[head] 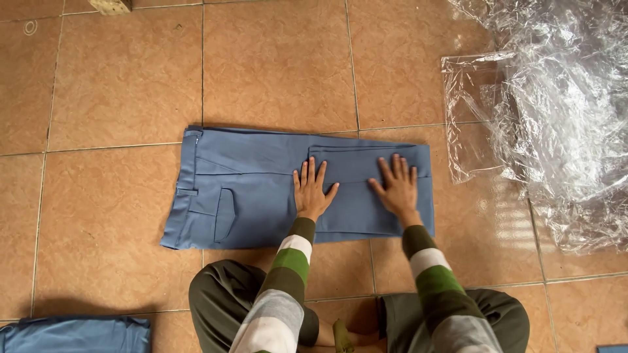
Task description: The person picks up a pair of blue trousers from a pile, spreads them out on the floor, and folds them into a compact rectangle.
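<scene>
Both hands (356, 189) press (flat) atop folded trousers (261, 189).

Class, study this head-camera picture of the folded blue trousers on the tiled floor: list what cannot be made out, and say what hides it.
- Head view: the cloth under the left hand and right hand on the blue trousers is covered by the palms.
- The second blue garment is cut off by the bottom edge.
- What lies under the clear plastic bags is lost in glare and creases.
- The pale block is cut off by the top edge.
</scene>
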